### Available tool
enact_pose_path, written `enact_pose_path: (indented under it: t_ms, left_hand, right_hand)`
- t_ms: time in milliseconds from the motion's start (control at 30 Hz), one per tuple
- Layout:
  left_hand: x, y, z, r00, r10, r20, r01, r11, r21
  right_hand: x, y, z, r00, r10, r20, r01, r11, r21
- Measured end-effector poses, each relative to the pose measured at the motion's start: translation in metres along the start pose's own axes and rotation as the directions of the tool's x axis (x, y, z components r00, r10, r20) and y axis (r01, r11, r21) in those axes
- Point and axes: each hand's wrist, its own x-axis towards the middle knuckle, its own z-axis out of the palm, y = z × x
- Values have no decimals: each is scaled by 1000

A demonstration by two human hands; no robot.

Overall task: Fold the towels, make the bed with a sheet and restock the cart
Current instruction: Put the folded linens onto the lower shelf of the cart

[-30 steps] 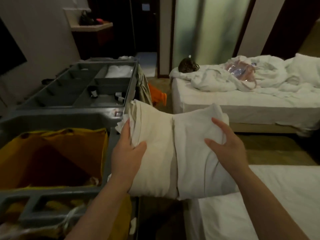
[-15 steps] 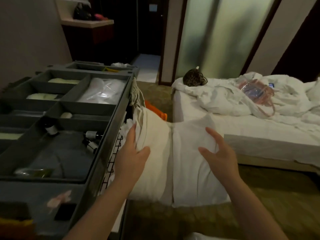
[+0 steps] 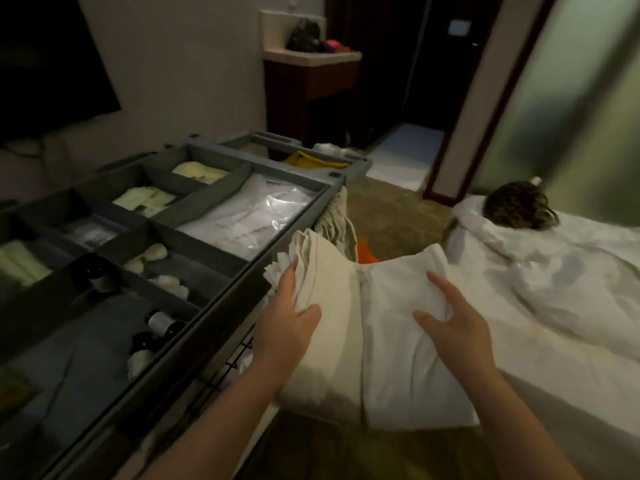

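Nothing here is showing clearly enough to be read. The white labels on the small dark bottles [image 3: 160, 320] lying in the cart [image 3: 239, 289] are blurring into blank patches, and the pale plate [image 3: 459, 28] on the dark door [image 3: 433, 81] is showing no legible characters.

A spotted bag [image 3: 518, 208] lies before a frosted glass panel [image 3: 571, 98], and a dark bag [image 3: 304, 37] sits on a distant cabinet's surface [image 3: 313, 57].
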Motion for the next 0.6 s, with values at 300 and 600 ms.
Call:
enact_pose_path:
  t_ms: [300,600]
  left_hand:
    - [18,31,122,888,-264,-376,258,964,-67]
    - [20,16,155,707,-455,-541,436,883,-173]
  right_hand:
    - [155,52,-28,904,-257,343,268,963,16]
    - [202,83,7,773,-326,545,311,942,124]
